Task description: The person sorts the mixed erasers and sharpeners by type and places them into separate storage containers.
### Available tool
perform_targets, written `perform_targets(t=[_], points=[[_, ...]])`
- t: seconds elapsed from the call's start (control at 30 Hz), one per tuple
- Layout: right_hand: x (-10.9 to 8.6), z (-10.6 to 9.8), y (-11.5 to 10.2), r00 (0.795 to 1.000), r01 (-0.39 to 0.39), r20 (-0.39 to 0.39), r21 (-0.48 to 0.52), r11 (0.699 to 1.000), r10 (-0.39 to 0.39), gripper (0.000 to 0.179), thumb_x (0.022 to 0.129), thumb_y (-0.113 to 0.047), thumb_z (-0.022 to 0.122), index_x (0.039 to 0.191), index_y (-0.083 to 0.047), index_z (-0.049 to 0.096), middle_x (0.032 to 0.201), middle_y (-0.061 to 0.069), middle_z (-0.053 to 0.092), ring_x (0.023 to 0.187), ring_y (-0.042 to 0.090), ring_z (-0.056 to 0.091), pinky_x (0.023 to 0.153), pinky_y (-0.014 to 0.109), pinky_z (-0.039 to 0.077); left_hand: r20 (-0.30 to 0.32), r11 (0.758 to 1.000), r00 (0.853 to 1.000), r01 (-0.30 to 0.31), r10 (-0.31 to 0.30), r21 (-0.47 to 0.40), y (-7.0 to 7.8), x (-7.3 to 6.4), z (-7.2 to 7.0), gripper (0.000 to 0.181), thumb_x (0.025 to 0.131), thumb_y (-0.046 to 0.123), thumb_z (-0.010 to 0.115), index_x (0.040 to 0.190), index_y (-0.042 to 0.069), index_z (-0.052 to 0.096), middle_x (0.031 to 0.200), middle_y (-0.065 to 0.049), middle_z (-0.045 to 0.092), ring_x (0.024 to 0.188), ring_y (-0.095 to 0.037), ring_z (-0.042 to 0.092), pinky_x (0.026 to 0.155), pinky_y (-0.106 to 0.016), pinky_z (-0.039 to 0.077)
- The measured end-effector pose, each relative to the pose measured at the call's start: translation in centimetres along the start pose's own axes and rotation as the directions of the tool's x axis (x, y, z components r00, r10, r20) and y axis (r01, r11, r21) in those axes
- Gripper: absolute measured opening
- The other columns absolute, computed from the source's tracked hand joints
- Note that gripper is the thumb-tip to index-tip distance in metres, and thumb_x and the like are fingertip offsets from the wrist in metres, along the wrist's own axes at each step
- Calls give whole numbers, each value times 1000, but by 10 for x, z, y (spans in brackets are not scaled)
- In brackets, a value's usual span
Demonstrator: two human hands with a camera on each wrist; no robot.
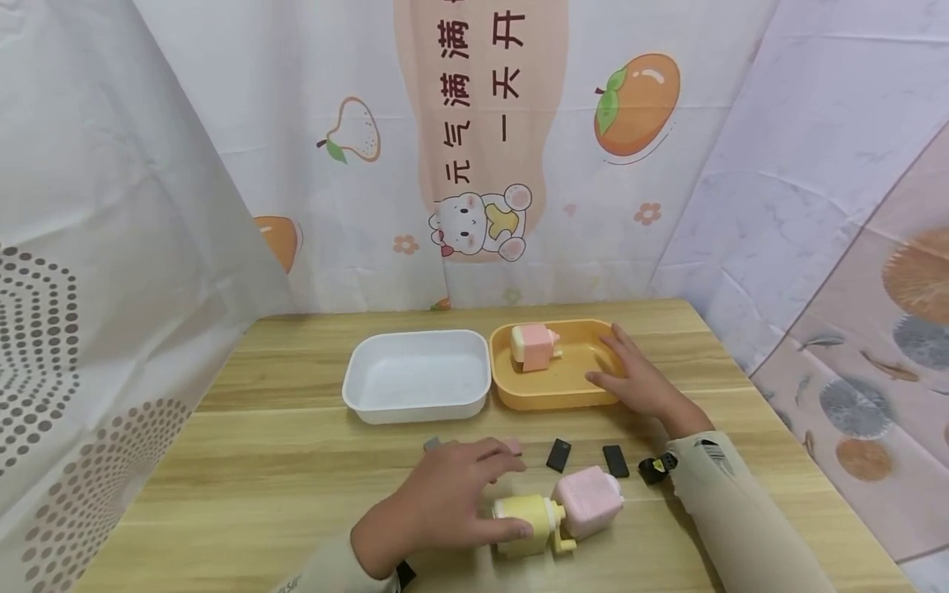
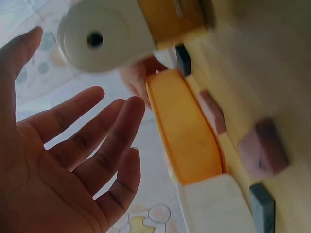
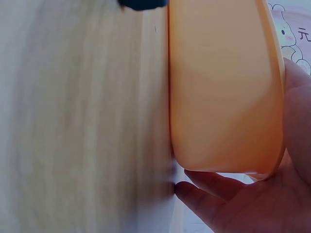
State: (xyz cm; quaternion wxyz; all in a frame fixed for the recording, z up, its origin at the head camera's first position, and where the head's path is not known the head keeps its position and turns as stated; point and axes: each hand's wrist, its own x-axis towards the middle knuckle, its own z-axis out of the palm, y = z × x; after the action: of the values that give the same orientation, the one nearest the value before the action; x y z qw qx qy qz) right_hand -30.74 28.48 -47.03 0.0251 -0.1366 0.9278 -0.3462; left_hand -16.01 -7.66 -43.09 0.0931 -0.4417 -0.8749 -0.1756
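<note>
My left hand (image 1: 463, 494) hovers over a yellow hand-crank pencil sharpener (image 1: 525, 520), its fingers spread and the palm bare in the left wrist view. The sharpener's round cream end (image 2: 109, 36) shows close to those fingers. Right beside it on the table is a pink pencil sharpener (image 1: 589, 501). My right hand (image 1: 643, 380) grips the right end of an orange tray (image 1: 559, 401), thumb over the rim and other fingers along the outer end wall. Inside that tray sits a pink and cream pencil sharpener (image 1: 535, 346).
A white tray (image 1: 415, 414) stands against the orange tray's left side. Small blocks lie in front of the trays: two black ones, one (image 1: 559, 455) and another (image 1: 615, 461), plus a pink block (image 2: 262, 150) and a grey block (image 2: 262, 206). A printed curtain hangs behind the table.
</note>
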Motion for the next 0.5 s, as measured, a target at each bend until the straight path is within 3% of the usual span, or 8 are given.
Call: perform_targets(t=[0.1,0.27,0.5], points=[[0,-1,0,1000,5,-9,-2,1000,-5,95,98,-52,67,165,-5,19,174,14,-10,157,50,3,119,74,13,37,999,999,-22,21,29,7,0,2,67,89,79,57,126,24,70,130,9,69,108,-7,69,83,-29,58],[2,-2,1,1000,7,-17,1,1000,-7,95,98,-53,66,166,-7,18,174,12,-10,157,50,4,119,74,13,71,998,997,-43,39,52,13,-1,5,58,88,73,65,122,27,71,114,14,70,93,1,63,73,-21,51],[2,0,3,1000,-5,3,14,1000,5,97,98,-55,66,166,-7,17,174,11,-11,158,50,3,119,74,12,100,995,995,-37,28,90,18,-3,8,54,85,63,76,125,27,69,113,14,69,87,2,59,74,-20,49]])
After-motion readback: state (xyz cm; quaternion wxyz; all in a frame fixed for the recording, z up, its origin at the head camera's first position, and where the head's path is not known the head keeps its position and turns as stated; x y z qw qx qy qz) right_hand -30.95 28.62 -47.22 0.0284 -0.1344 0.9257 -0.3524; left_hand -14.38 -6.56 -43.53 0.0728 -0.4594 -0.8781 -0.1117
